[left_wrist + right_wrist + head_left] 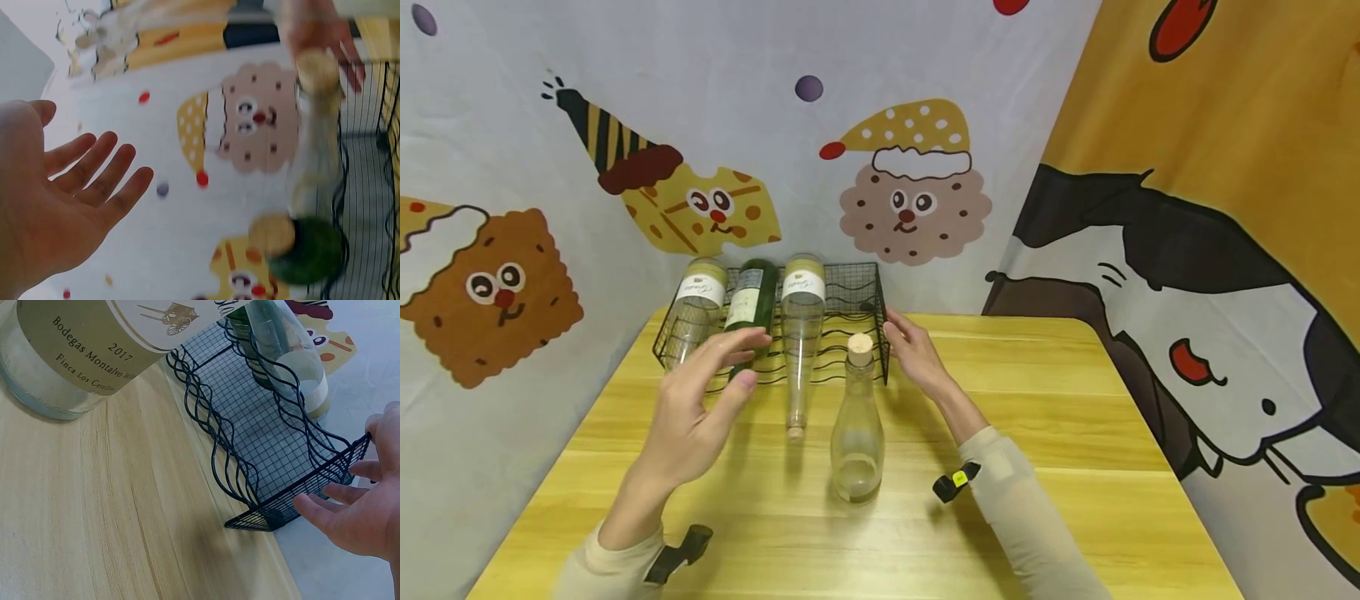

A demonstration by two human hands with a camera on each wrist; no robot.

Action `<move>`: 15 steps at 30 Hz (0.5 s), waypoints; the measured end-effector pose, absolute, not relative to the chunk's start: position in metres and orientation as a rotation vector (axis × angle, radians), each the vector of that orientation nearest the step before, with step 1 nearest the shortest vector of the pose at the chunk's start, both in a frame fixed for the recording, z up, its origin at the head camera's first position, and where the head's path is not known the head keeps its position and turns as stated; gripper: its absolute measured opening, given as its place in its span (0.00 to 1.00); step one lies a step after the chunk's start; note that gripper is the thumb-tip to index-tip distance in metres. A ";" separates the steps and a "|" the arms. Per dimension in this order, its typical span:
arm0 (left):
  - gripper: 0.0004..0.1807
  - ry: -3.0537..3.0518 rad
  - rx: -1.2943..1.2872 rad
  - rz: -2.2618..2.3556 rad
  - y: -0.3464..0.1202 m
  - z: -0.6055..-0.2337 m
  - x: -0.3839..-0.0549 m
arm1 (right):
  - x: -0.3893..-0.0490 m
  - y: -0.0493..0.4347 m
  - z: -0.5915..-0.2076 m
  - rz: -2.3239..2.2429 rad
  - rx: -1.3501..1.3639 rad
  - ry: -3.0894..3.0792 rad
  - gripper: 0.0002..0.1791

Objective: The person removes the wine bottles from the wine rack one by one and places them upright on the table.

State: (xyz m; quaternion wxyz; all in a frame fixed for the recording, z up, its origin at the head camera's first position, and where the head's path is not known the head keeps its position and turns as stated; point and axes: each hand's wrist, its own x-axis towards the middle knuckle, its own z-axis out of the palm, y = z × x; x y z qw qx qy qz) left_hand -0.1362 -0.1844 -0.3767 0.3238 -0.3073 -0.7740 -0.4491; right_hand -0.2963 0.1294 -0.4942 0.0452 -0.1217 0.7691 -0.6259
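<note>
My left hand (696, 417) hovers above the table by the front left of a black wire rack (850, 350), fingers spread and nothing held. In the left wrist view its fingers are loosely extended. At the rack's right end, my right hand (917, 354) touches the mesh side panel (300, 490) with relaxed fingers. Three bottles lie in the rack: a clear one (700, 292) at left, a green one (751, 296), and a clear corked bottle (802, 312) with its neck toward me. Before the rack stands a clear corked bottle (857, 433); its label (100, 353) shows in the right wrist view.
The rack stands at the back of a wooden table (1037, 500), close to a cartoon-printed cloth backdrop (715, 125). The rack's right section, with wavy wire rails (219, 437), holds no bottle. The upright bottle stands between my two forearms.
</note>
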 end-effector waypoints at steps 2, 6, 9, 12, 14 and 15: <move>0.27 -2.015 -0.749 -1.183 -0.197 -0.378 -0.137 | -0.296 0.130 -0.494 -1.908 -0.374 2.348 0.33; 0.25 -1.971 -0.626 -1.224 -0.226 -0.385 -0.141 | -0.297 0.130 -0.494 -1.906 -0.386 2.348 0.33; 0.21 -1.967 -0.509 -1.260 -0.246 -0.392 -0.146 | -0.297 0.130 -0.494 -1.900 -0.389 2.356 0.33; 0.20 -1.994 -0.379 -1.270 -0.263 -0.400 -0.150 | -0.297 0.131 -0.494 -1.889 -0.387 2.363 0.33; 0.20 -2.036 -0.283 -1.277 -0.272 -0.404 -0.153 | -0.297 0.131 -0.494 -1.879 -0.383 2.367 0.34; 0.20 -2.053 -0.238 -1.277 -0.276 -0.407 -0.155 | -0.297 0.132 -0.494 -1.877 -0.383 2.367 0.34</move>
